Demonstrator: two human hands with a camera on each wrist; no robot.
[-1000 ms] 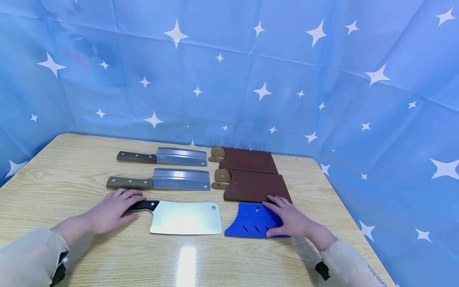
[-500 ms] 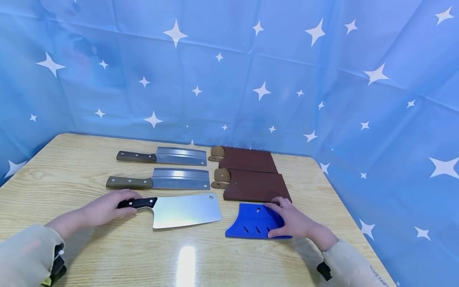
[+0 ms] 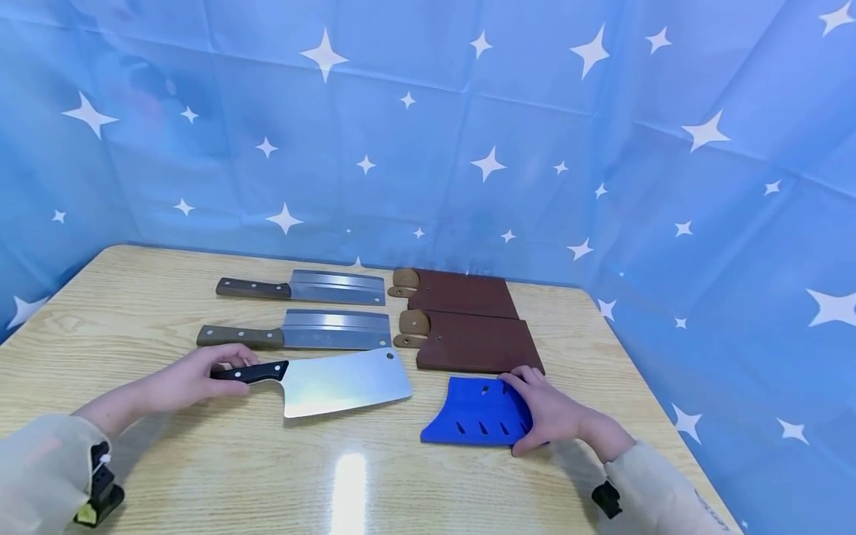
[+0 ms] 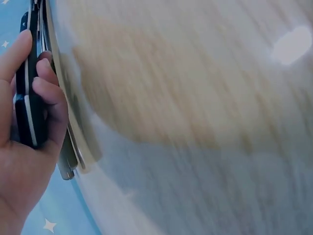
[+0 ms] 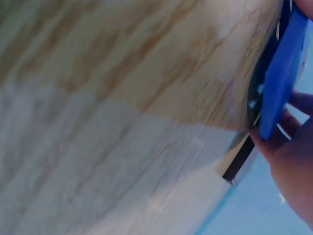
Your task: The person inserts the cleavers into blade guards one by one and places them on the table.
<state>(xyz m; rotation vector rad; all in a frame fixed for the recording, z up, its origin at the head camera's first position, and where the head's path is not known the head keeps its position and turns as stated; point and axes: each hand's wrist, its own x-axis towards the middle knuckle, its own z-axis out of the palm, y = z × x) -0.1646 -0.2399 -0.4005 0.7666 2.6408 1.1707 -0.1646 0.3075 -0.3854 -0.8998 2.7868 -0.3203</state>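
Note:
My left hand [image 3: 187, 385] grips the black riveted handle [image 3: 257, 372] of a broad cleaver [image 3: 344, 383]. Its bright blade points right and tilts slightly up toward the far side, overlapping the lower edge of the middle knife in the head view. In the left wrist view, the fingers and thumb wrap the black handle [image 4: 30, 105]. At the right, my right hand [image 3: 555, 410] holds the right end of a blue slotted blade cover [image 3: 476, 411] from above, thumb at the near edge and fingers at the far edge. The right wrist view shows this blue cover [image 5: 283, 73] edge-on, pinched at its end.
Behind the cleaver lie two similar knives, one with an olive-brown handle [image 3: 241, 336] and one with a dark brown handle [image 3: 253, 288]. Two brown sheaths with tan straps, a nearer one [image 3: 481, 342] and a farther one [image 3: 464, 292], lie to their right. A starry blue curtain [image 3: 428, 134] hangs behind the table [image 3: 267, 475].
My left hand has taken the cleaver by its handle, lifted it and tilted its blade, drawing slightly left. My right hand has closed more firmly on the blue cover's right end and shifted slightly right.

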